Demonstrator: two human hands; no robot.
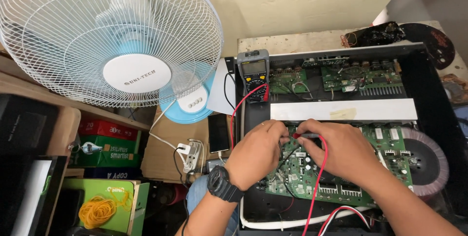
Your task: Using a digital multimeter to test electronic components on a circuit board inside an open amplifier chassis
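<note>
Hands meet over the green circuit board (336,177) at the picture's five o'clock — we pinch a red probe (303,135) in our right hand (341,153), our left hand (256,150) clenches a black lead. Multimeter (254,75) stands at twelve o'clock of them.

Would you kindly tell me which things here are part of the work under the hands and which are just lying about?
In use: left hand and right hand holding probes on the green circuit board; red probe; meter; red lead.

Lying about: fan; phone; yellow rubber bands; plug strip.
</note>
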